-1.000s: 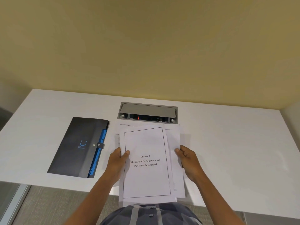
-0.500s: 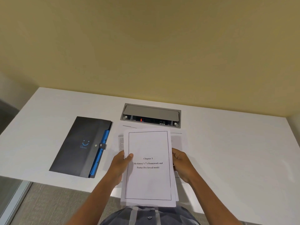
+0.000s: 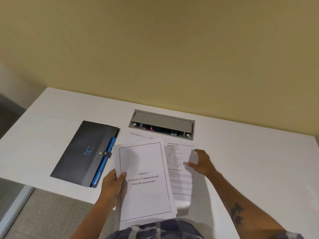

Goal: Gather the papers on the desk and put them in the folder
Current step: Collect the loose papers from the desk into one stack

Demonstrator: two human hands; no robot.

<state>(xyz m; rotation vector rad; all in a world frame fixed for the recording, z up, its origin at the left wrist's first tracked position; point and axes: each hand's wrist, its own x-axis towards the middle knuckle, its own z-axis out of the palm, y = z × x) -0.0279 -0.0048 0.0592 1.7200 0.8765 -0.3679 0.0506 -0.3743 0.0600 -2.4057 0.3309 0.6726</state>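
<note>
gathered paper stack (image 3: 145,181) pinched in left hand (image 3: 112,185), over near desk edge. right hand (image 3: 201,163) open, spread above loose printed sheet (image 3: 181,171) on desk (image 3: 250,161). gathering step; next: slide that sheet under stack. black folder (image 3: 84,152) closed, left.

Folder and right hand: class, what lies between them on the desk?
In the head view, papers: the stack held by the left hand and loose sheets.

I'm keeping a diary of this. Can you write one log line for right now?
left hand: holds white paper stack | right hand: open over loose printed sheet | dark snap-button folder: closed on white desk
</note>
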